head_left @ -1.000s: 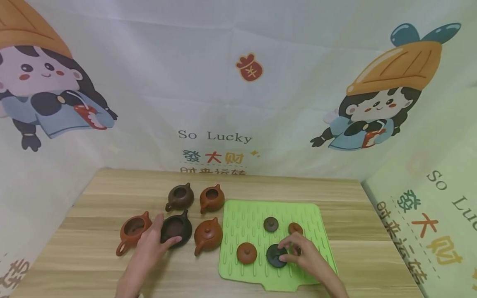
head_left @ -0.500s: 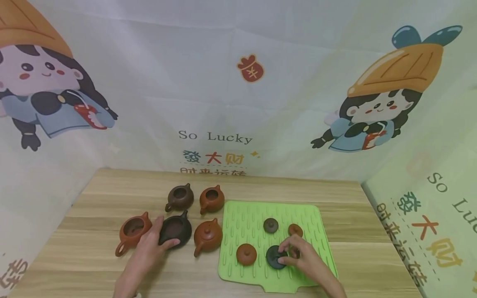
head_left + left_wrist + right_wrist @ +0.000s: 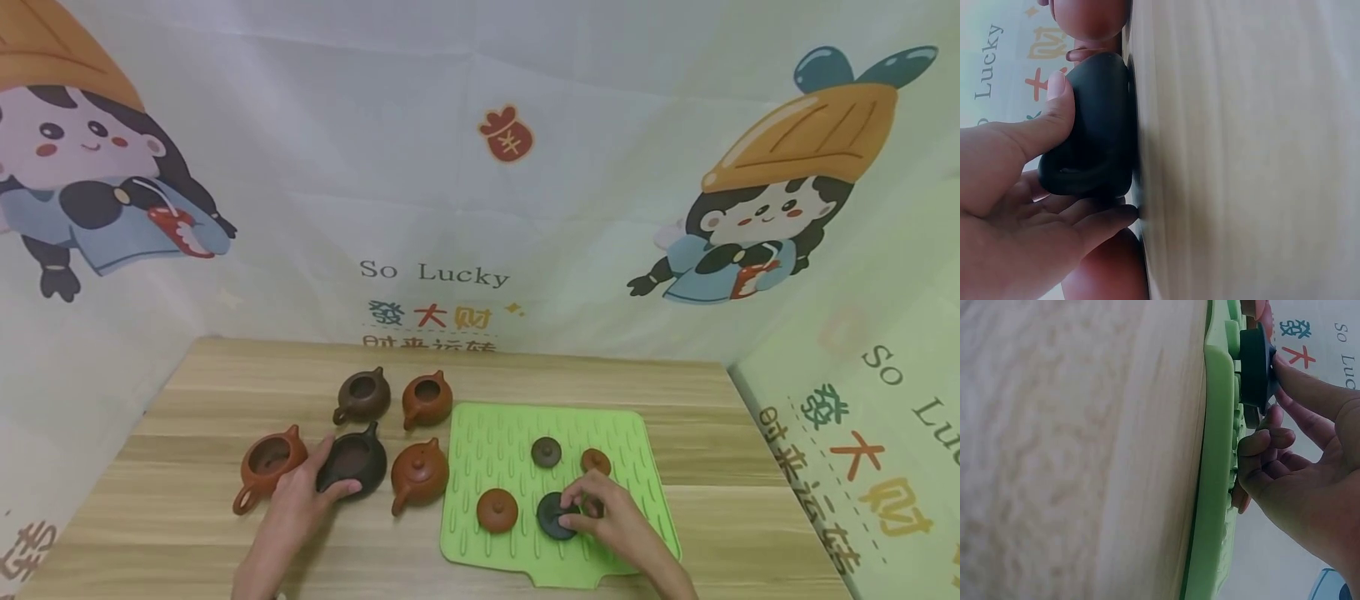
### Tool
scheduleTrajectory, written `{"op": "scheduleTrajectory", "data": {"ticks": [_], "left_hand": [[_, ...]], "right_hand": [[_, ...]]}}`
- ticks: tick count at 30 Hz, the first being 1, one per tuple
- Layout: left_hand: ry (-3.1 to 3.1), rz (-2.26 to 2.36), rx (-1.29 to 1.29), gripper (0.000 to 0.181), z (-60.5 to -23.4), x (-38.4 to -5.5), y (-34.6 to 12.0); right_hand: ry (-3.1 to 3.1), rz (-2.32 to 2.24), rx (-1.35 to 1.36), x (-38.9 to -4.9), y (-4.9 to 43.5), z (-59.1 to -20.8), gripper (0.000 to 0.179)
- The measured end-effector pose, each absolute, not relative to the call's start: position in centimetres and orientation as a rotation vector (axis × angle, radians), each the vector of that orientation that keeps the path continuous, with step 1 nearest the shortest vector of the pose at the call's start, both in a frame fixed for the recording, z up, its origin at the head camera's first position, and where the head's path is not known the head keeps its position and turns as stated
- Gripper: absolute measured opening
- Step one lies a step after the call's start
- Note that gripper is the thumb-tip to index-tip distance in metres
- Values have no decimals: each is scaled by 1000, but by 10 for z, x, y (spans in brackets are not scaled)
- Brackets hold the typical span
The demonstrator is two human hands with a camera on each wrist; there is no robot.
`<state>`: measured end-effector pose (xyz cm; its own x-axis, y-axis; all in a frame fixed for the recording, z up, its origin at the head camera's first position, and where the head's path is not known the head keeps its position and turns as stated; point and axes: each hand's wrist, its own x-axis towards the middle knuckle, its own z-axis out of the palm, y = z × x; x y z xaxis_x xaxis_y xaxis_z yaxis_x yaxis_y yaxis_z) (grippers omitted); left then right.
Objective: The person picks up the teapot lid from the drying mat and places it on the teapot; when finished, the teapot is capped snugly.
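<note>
A black teapot (image 3: 358, 467) without its lid stands on the wooden table, its spout pointing away. My left hand (image 3: 300, 498) grips it from the left, thumb over the near rim and fingers behind; the left wrist view shows the black pot (image 3: 1094, 119) between thumb and fingers, resting on the table. On the green mat (image 3: 480, 442) lies a black teapot lid (image 3: 551, 518). My right hand (image 3: 607, 510) pinches its knob between thumb and index finger. In the right wrist view the black lid (image 3: 1254, 369) sits on the mat's ridges, other fingers curled beside it.
Left of the black pot stands an open reddish teapot (image 3: 273, 462); to its right, a lidded orange teapot (image 3: 420, 475). Behind are a brown teapot (image 3: 363, 396) and another orange teapot (image 3: 427, 400), both open. The mat also bears an orange lid (image 3: 497, 511), a brown lid (image 3: 546, 452) and a small orange lid (image 3: 596, 461).
The left hand and black teapot have shifted very slightly. The right hand stays at the black lid's knob, and the lid lies in nearly the same place.
</note>
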<state>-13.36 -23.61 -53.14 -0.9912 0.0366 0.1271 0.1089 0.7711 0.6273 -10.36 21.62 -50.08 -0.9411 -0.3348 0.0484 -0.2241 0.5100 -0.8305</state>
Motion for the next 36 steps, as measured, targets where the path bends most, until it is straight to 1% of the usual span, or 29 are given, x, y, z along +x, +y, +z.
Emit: {"op": "scheduleTrajectory", "data": {"ticks": [7, 17, 26, 36], "left_hand": [[-2837, -1032, -122, 90, -531, -133, -236], [-2974, -1069, -46, 88, -500, -127, -225], [-2967, -1048, -51, 88, -501, -127, -226], [-2909, -1032, -92, 86, -506, -127, -226]], "right_hand": [[2667, -1434, -508, -103, 215, -502, 15], [2695, -1426, -444, -105, 210, -499, 14], [2677, -1471, -420, -111, 197, -490, 16], [2645, -1483, -521, -123, 178, -478, 15]]}}
